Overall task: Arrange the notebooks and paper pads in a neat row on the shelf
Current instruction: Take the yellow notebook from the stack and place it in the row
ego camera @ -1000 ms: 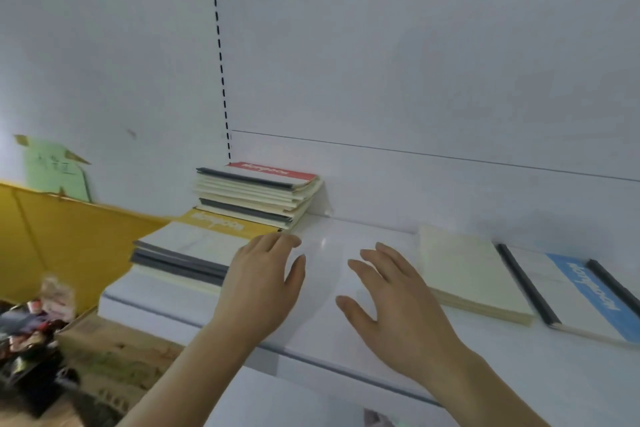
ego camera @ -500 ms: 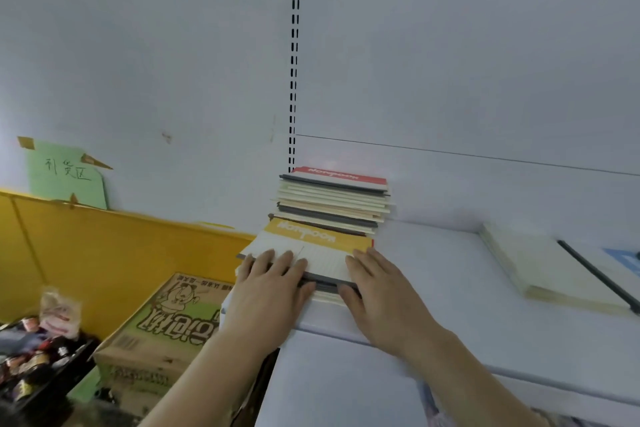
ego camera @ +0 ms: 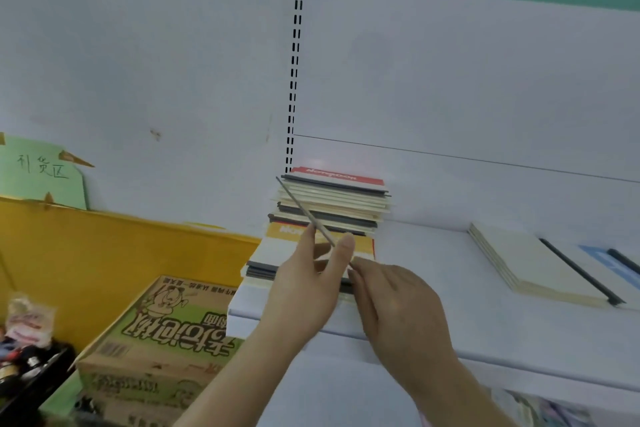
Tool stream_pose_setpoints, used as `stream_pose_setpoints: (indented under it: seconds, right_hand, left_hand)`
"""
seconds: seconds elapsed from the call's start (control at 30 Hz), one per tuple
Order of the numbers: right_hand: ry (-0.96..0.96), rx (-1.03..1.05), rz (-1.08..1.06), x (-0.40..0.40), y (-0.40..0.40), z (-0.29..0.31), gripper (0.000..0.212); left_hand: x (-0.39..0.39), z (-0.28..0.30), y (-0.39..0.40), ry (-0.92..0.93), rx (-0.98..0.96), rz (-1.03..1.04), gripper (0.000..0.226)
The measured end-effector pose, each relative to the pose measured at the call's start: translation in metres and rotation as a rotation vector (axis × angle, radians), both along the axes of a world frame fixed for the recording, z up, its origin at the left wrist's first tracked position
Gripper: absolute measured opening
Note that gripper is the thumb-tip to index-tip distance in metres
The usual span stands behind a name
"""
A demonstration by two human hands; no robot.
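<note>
My left hand (ego camera: 311,274) pinches a thin grey strip (ego camera: 301,204) that slants up and to the left; whether it is a binding bar or a cover seen edge-on, I cannot tell. My right hand (ego camera: 398,302) pinches its lower end. Under both hands lies a low stack topped by a yellow-headed notebook (ego camera: 277,246), at the left end of the white shelf (ego camera: 450,308). Behind it stands a taller stack with a red-headed notebook (ego camera: 336,177) on top. To the right lie a cream paper pad (ego camera: 519,263) and a blue notebook (ego camera: 602,262) with black spines.
A slotted upright (ego camera: 294,80) runs up the white back panel. Left of the shelf and below it sit a printed cardboard box (ego camera: 156,333), a yellow board (ego camera: 104,253), a green paper sign (ego camera: 41,170) and a dark crate of small goods (ego camera: 20,357).
Both hands went from lying flat on the yellow-headed stack to pinching a thin grey strip raised above it. The view has shifted left.
</note>
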State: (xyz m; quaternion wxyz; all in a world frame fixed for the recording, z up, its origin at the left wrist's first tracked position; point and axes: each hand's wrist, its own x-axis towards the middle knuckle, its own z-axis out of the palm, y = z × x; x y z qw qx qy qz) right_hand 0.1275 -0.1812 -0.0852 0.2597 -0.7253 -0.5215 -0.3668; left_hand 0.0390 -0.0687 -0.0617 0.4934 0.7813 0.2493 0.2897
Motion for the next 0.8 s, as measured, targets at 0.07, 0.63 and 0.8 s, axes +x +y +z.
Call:
stream_pose_setpoints:
  seconds: [0.07,0.63,0.8]
  right_hand:
    - [0.062,-0.061,0.095,-0.01,0.005,-0.008,0.031]
    - [0.176,-0.509,-0.039,0.052,0.022,-0.007,0.051]
    - [0.154,-0.291,-0.132,0.055,0.01,0.022,0.042]
  left_hand:
    - [0.005,-0.003,-0.001,-0.03,-0.066,0.003,0.042]
    - [-0.055,-0.005,0.043,-0.154,-0.105,0.253,0.049]
    - [-0.061,-0.002,0.051,-0.233,-0.07,0.29,0.049]
